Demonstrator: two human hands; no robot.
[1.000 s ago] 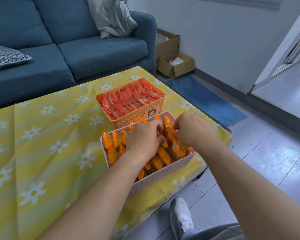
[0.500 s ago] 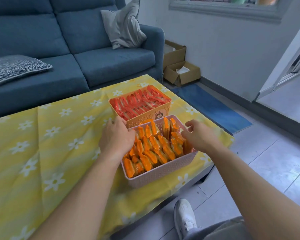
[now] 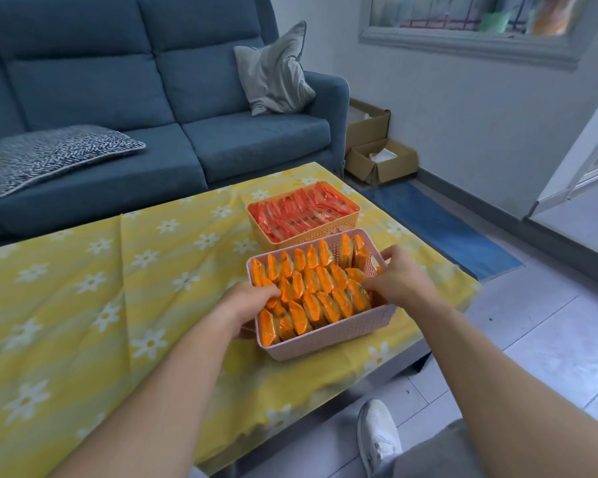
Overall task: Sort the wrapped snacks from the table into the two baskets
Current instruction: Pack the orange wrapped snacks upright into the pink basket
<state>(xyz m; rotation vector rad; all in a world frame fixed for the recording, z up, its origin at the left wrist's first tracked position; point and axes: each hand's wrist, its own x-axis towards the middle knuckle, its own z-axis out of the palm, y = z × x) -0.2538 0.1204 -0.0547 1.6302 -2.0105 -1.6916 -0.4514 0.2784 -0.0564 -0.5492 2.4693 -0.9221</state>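
Observation:
A pink basket [image 3: 328,336] stands near the table's right front edge, packed with several orange wrapped snacks [image 3: 311,288] set on edge in rows. Behind it an orange basket [image 3: 304,240] holds several red wrapped snacks [image 3: 301,212]. My left hand [image 3: 247,307] clasps the pink basket's left side, thumb over the rim touching the snacks. My right hand [image 3: 399,281] clasps the right side, fingers curled over the rim onto the snacks. No loose snacks show on the cloth.
The table wears a yellow daisy-print cloth [image 3: 83,305]. A blue sofa [image 3: 152,115] with two cushions stands behind it. Cardboard boxes [image 3: 380,160] and a blue mat [image 3: 439,229] lie on the floor at right. My white shoe [image 3: 377,432] is below the table edge.
Both hands left the middle of the snacks and moved apart to the pink basket's two sides. The camera has tilted up, showing more of the sofa and window.

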